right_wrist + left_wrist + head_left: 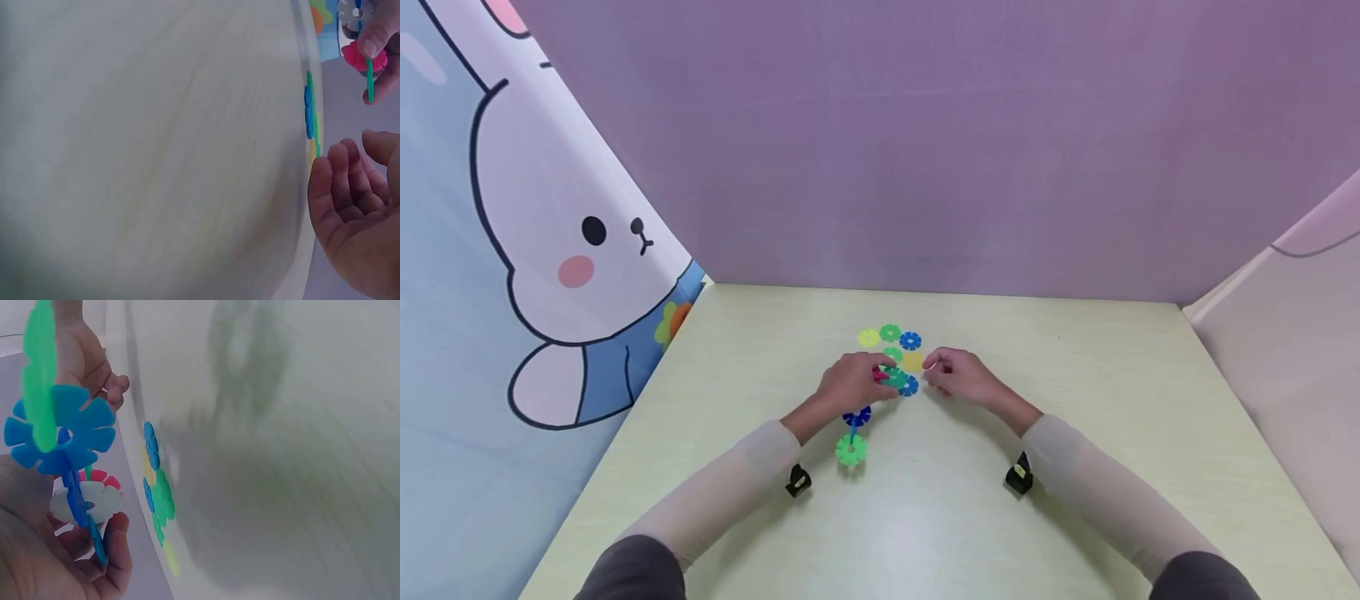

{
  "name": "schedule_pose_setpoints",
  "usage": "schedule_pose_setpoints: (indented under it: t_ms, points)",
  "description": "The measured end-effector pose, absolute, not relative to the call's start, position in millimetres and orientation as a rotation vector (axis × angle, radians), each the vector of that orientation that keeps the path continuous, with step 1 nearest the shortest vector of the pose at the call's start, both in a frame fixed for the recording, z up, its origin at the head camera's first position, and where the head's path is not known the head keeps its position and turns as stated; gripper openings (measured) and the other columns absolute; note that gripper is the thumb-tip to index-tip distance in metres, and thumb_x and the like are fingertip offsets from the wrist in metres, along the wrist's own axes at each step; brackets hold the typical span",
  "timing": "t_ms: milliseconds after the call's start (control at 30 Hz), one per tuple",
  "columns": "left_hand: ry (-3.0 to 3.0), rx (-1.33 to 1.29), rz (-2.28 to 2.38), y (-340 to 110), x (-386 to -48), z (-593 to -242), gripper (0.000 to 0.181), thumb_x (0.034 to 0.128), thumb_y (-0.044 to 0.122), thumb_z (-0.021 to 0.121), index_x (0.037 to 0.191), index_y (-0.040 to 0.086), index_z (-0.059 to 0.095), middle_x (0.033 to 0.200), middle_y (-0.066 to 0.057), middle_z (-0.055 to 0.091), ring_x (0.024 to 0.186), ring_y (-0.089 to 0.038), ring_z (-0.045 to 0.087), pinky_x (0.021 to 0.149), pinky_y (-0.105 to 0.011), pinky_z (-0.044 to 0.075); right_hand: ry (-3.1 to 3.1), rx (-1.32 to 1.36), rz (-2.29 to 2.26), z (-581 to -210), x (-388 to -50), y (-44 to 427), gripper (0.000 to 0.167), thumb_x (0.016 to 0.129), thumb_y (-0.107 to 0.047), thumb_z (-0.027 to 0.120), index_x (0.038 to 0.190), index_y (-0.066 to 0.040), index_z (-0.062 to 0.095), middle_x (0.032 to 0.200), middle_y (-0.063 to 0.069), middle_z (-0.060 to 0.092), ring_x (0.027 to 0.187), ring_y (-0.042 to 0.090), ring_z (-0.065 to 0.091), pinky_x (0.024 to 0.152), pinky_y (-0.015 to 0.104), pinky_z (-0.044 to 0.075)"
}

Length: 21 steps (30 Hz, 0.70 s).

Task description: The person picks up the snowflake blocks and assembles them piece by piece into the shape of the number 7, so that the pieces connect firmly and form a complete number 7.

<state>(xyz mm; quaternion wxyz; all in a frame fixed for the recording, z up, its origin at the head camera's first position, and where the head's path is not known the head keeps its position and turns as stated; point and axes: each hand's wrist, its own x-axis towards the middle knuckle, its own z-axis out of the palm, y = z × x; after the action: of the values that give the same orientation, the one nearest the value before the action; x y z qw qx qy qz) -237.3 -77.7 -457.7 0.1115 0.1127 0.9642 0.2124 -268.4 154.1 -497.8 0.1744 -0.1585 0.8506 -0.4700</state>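
My left hand [848,377] grips a chain of interlocked notched plastic discs above the table. At the near end of this chain hangs a light green disc [852,450], joined to blue ones. The left wrist view shows a blue disc [84,428] and a white disc [103,503] in it. A pink disc [355,55] and a green disc [370,81] form the far end, by the left thumb in the right wrist view. My right hand [962,377] hovers just right of the loose discs, fingers loosely bent, nothing held.
Several loose discs lie flat beyond and between the hands, among them a yellow disc [868,337], a green disc [891,332], a blue disc [910,340] and an orange-yellow disc [913,362]. The pale table [1075,358] ends at a purple backdrop [925,167].
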Motion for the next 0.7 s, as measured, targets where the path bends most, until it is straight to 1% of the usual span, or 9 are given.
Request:
schedule_pose_setpoints:
  t_ms: [100,233,333,433,567,700]
  points:
    - [2.824,0.340,0.641,-82.5,-237.6,-460.5,0.054,0.0848,0.043,0.083,0.134,0.026,0.068,0.111,0.001,0.073,0.088,-0.015,0.060,0.061,-0.025,0.049,2.490,-0.518,-1.224,-498.6,-270.6,151.3,0.021,0.100,-0.019,0.064,0.116,-0.005,0.067,0.091,0.009,0.070,0.073,0.016,0.062,0.066,0.028,0.054]
    - [2.821,0.349,0.643,-88.1,-237.8,-463.7,0.051,0.0848,0.042,0.083,0.131,0.026,0.069,0.111,0.001,0.073,0.088,-0.013,0.060,0.063,-0.025,0.050,2.561,-0.587,-1.105,-502.0,-272.5,146.3,0.020,0.099,-0.018,0.066,0.115,-0.007,0.068,0.098,0.005,0.072,0.086,0.014,0.064,0.077,0.029,0.056]
    - [2.823,0.331,0.642,-91.0,-237.0,-464.0,0.049,0.0844,0.041,0.083,0.130,0.026,0.070,0.113,0.001,0.073,0.092,-0.014,0.060,0.067,-0.026,0.051,2.592,-0.600,-1.028,-504.5,-272.6,141.7,0.022,0.098,-0.019,0.067,0.118,-0.009,0.069,0.098,0.002,0.071,0.088,0.014,0.062,0.081,0.030,0.055]
    - [2.817,0.300,0.645,-92.6,-234.9,-463.0,0.049,0.0844,0.040,0.084,0.130,0.026,0.071,0.116,0.000,0.073,0.096,-0.015,0.061,0.073,-0.028,0.053,2.619,-0.633,-0.935,-504.8,-271.6,137.0,0.031,0.097,-0.021,0.069,0.126,-0.010,0.068,0.092,0.000,0.070,0.081,0.013,0.060,0.077,0.029,0.053]
    - [2.807,0.278,0.654,-93.9,-232.3,-462.5,0.049,0.0846,0.038,0.084,0.130,0.025,0.071,0.119,0.000,0.073,0.099,-0.016,0.063,0.077,-0.030,0.054,2.663,-0.700,-0.819,-503.1,-269.8,131.4,0.041,0.095,-0.024,0.073,0.133,-0.010,0.066,0.080,-0.002,0.066,0.072,0.013,0.056,0.069,0.028,0.048]
    - [2.802,0.276,0.660,-94.4,-231.8,-464.5,0.048,0.0848,0.038,0.083,0.130,0.026,0.071,0.121,0.000,0.072,0.101,-0.016,0.063,0.078,-0.030,0.054,2.694,-0.723,-0.757,-502.7,-269.2,128.2,0.040,0.095,-0.024,0.074,0.132,-0.012,0.068,0.075,-0.003,0.062,0.068,0.012,0.053,0.065,0.027,0.044]
